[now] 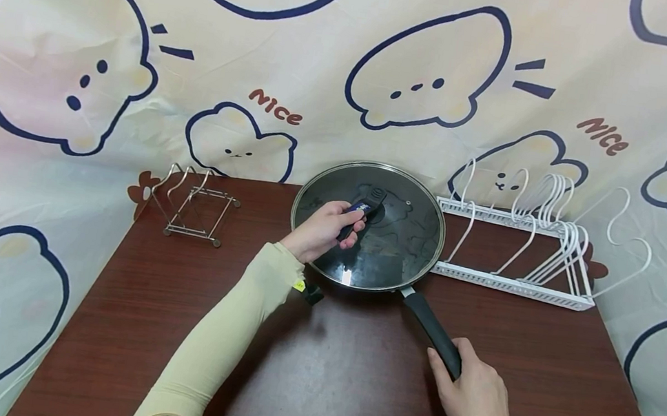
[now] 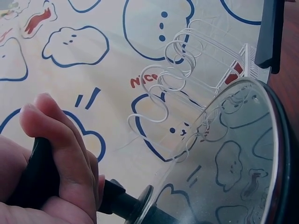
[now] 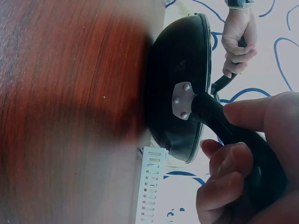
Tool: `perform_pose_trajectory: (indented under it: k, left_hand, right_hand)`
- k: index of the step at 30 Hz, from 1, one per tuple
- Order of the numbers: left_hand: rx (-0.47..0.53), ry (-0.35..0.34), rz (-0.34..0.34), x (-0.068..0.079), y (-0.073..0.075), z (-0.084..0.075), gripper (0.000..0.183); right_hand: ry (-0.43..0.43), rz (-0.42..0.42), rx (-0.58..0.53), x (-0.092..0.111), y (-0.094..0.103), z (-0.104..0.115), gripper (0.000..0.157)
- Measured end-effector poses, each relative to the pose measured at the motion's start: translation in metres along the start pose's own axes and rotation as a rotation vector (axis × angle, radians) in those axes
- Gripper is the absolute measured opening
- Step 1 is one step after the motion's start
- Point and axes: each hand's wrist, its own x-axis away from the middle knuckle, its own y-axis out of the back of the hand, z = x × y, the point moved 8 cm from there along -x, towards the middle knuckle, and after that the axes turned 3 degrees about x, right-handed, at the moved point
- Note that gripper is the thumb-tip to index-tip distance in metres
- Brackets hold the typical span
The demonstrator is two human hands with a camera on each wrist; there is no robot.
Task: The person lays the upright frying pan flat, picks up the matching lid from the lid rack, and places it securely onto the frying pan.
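Note:
A black pan [image 3: 175,56] with a long black handle [image 1: 428,324] is covered by a glass lid [image 1: 396,257] with a metal rim. My left hand [image 1: 327,228] grips the lid's black knob [image 1: 374,199], its fingers curled round it, as the left wrist view also shows. With my right hand [image 1: 476,392] I hold the far end of the pan's handle. In the right wrist view, the thumb and fingers of the right hand [image 3: 229,182] wrap that handle, and a riveted metal plate [image 3: 183,100] joins it to the pan's side. The lid sits on the pan's rim.
Right of the pan stands a white rack [image 1: 511,285] with several white wire loops, close to the pan's edge. A small metal wire rack [image 1: 196,229] is at the back left of the brown table [image 1: 318,386]. A patterned cloth [image 1: 326,61] hangs behind.

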Motion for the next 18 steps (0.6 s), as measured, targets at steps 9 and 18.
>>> perform_pose_trajectory:
  k: [9, 18]
  left_hand:
    - [-0.010, 0.013, 0.000, -0.0012, 0.0011, 0.0004, 0.017]
    - [-0.006, 0.034, -0.001, -0.0002, 0.0010, 0.0000, 0.017]
  right_hand:
    - [-0.007, 0.004, -0.007, -0.0005, -0.0003, 0.0000, 0.034]
    - [-0.009, 0.001, -0.008, -0.0006, 0.0005, 0.0008, 0.034]
